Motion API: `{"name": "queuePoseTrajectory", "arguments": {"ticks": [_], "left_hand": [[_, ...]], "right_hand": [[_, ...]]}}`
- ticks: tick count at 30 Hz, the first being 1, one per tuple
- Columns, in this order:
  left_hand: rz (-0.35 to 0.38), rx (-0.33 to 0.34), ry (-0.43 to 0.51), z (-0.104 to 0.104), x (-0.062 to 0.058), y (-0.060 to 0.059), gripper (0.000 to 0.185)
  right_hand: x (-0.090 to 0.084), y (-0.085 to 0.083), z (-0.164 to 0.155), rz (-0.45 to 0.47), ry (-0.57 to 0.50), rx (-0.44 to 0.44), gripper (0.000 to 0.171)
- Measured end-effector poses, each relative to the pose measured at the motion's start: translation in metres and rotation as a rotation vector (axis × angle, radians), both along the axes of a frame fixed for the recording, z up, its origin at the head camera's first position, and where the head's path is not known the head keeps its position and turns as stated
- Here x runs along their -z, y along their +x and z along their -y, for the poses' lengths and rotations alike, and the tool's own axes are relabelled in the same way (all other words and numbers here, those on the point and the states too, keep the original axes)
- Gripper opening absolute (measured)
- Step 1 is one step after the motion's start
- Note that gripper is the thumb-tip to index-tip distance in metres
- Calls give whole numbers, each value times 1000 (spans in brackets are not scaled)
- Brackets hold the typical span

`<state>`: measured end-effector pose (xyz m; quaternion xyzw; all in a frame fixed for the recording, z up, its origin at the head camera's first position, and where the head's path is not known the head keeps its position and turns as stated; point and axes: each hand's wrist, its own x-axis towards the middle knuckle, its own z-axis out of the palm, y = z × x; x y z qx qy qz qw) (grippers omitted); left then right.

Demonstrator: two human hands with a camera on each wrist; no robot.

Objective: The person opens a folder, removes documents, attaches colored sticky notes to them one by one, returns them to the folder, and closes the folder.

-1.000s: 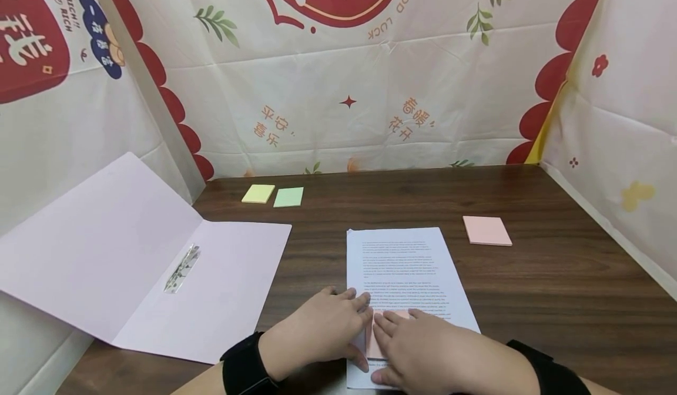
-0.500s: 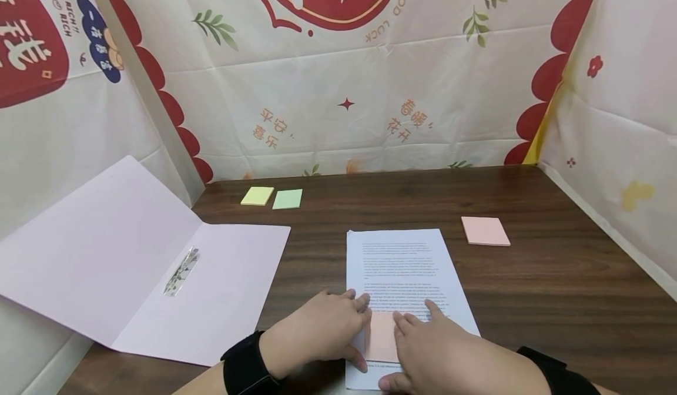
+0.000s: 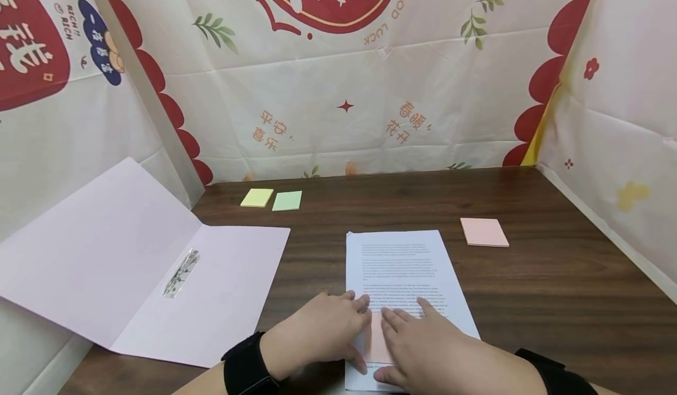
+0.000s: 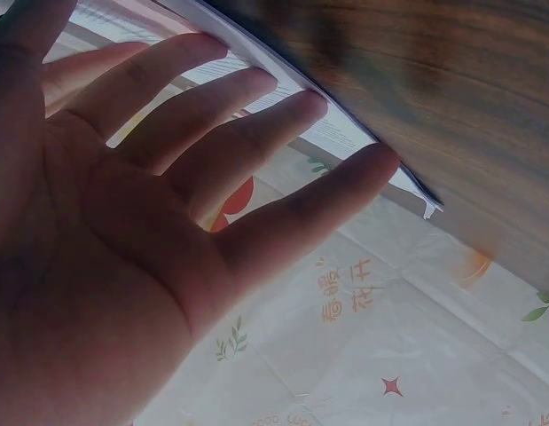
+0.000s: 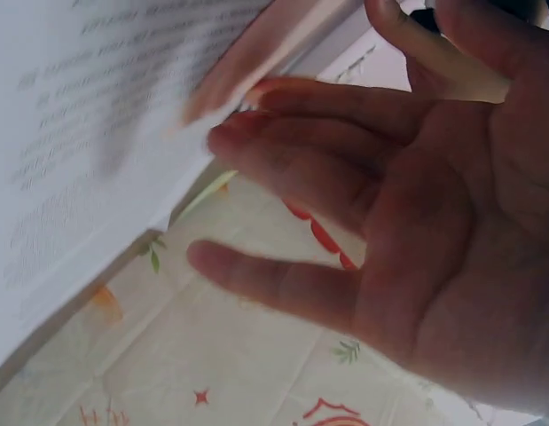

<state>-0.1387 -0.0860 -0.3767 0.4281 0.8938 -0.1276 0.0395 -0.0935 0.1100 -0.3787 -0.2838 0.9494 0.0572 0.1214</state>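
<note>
Over the last second the right hand (image 3: 423, 348) has slid across the pink sticky note (image 3: 376, 339) that lies on the printed sheet (image 3: 402, 265). A second ago its fingers covered the note's 3 o'clock half; half a second ago they had drawn off toward 3 o'clock, baring most of the note. Now they have come back toward 9 o'clock, flat over the note, so only a narrow strip shows between the two hands (the index fingertip now close to the left hand (image 3: 317, 333)). The right thumb reaches toward 12 o'clock on the sheet.
</note>
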Motion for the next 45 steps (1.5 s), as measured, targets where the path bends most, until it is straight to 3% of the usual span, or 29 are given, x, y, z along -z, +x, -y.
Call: {"name": "queuePoseTrajectory", "arguments": {"ticks": [4,18,27,30,34,37,41,45], "left_hand": [[3,-6,2,0,0,0,86],[-4,-5,17,0,-6,-4,77],[-82,34,-13,5,-5,-1,61],[-81,23,-24,6,-12,-4,60],[-56,-44,0,7,-29,-19,57],[-31,-112,69,11,-44,-38,55],[-8,-206,196,22,-66,-72,50],[26,-325,271,35,-84,-115,45]], "right_hand": [[2,-1,5,19,0,-46,89],[6,-2,-18,36,9,26,91],[6,0,-10,-2,14,19,84],[1,-1,-11,-27,-17,16,83],[-16,-6,-17,-75,-109,15,79],[-36,-13,-23,-98,-211,36,73],[-68,-25,-32,-124,-337,96,66],[-98,-42,-44,-137,-421,158,64]]}}
